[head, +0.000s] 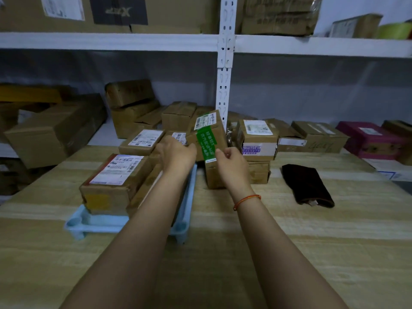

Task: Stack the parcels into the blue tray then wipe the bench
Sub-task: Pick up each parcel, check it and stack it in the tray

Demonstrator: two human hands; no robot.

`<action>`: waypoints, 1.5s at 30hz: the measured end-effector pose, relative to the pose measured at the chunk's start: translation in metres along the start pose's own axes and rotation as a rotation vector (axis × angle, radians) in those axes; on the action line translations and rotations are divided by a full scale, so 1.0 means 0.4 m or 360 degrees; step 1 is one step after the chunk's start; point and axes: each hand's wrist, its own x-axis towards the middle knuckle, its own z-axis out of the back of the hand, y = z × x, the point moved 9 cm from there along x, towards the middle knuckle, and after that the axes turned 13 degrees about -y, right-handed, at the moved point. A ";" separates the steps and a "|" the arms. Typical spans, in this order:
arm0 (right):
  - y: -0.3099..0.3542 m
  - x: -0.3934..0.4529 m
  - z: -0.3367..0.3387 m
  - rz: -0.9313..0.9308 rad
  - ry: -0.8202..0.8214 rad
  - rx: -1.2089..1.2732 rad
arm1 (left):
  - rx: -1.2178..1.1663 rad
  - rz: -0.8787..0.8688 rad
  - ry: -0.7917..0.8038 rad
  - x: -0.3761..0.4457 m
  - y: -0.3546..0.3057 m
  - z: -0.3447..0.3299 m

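Several parcels already filled the blue tray [188,210]; your left hand [176,152] and right hand [231,162] pinched a green-taped parcel [206,139]; others and the cloth [307,186] waited near the desk's back edge.

We see the tray [93,221] on the worktop [289,253] at near left, with parcels [113,177] stacked in it. Just right of the tray stands a taped parcel [209,139], tilted, between both hands. Further right sits a two-parcel stack [258,148], then a cloth [307,186] lying flat. Behind, more boxes [133,103] crowd the shelf [107,132].
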 end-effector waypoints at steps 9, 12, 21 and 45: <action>0.020 0.162 -0.044 0.0023 0.0081 -0.0050 | -0.0366 0.0216 0.0169 0.133 -0.026 -0.188; 0.016 0.187 -0.084 -0.0008 0.0192 -0.0114 | -0.0467 0.0286 0.0193 0.160 -0.017 -0.217; -0.004 0.176 -0.119 -0.0114 0.0292 -0.0078 | -0.0607 0.0307 0.0182 0.196 0.002 -0.265; -0.045 -0.027 0.070 -0.0438 0.0163 0.0939 | -0.0987 0.0399 0.0546 -0.173 -0.050 0.016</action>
